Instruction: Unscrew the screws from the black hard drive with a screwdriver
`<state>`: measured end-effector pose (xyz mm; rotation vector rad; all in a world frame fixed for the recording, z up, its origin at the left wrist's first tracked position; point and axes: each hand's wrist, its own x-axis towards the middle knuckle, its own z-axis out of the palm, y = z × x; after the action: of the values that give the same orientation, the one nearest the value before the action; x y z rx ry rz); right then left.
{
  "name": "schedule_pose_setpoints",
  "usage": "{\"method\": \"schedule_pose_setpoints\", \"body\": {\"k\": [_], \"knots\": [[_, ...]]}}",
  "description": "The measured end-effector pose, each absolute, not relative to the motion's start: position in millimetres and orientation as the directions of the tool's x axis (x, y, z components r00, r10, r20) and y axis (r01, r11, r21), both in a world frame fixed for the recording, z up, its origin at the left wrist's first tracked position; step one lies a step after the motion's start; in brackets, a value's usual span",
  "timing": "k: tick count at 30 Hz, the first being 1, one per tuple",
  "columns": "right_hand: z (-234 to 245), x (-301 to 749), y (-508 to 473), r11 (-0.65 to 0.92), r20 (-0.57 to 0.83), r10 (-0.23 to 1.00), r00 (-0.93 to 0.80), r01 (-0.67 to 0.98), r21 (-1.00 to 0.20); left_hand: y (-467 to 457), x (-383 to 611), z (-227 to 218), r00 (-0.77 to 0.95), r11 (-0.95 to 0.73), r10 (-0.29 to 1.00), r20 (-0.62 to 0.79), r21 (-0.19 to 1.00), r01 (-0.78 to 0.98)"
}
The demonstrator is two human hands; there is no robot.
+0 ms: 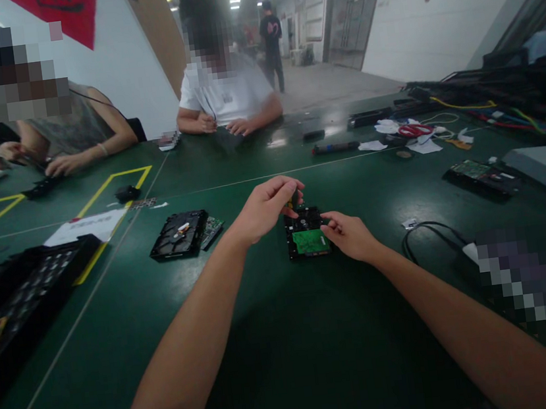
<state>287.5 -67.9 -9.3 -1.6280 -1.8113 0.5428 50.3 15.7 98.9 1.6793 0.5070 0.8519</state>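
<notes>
A black hard drive [306, 235] with a green circuit board on top lies on the green table [289, 335] in front of me. My left hand [266, 206] is closed on a small yellow-handled tool, likely a screwdriver, held upright over the drive's far edge. My right hand [349, 235] pinches the drive's right edge, steadying it. A second black hard drive [180, 234] lies to the left with a loose circuit board [211, 230] beside it.
A black tray [20, 295] sits at the left edge. Two people sit across the table at left and centre; another stands down the corridor. A black cable [426, 239], more drives [481, 175], scissors [416, 130] and papers lie at right.
</notes>
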Motion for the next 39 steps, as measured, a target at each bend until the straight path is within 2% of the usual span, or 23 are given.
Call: {"method": "schedule_pose_setpoints", "body": {"k": [14, 21, 28, 35, 39], "knots": [[-6.7, 287.0, -67.7, 0.135, 0.168, 0.985, -0.029, 0.737, -0.662, 13.6, 50.9, 100.5, 0.624, -0.269, 0.732, 0.272, 0.958, -0.102], [-10.3, 287.3, -67.0, 0.137, 0.173, 0.985, -0.025, 0.728, -0.672, 12.8, 50.3, 101.0, 0.608, -0.352, 0.723, 0.327, 0.932, -0.083], [-8.7, 286.7, -67.9, 0.143, 0.183, 0.983, -0.023, 0.725, -0.673, 13.6, 50.5, 100.9, 0.604, -0.356, 0.718, 0.346, 0.928, -0.108], [-10.4, 288.0, -67.0, 0.135, 0.176, 0.984, -0.020, 0.728, -0.672, 14.2, 51.0, 101.6, 0.623, -0.249, 0.730, 0.281, 0.958, -0.140], [-12.0, 289.0, -66.5, 0.134, 0.169, 0.985, -0.025, 0.725, -0.676, 13.9, 51.7, 100.3, 0.555, -0.293, 0.772, 0.310, 0.948, -0.122]]}}
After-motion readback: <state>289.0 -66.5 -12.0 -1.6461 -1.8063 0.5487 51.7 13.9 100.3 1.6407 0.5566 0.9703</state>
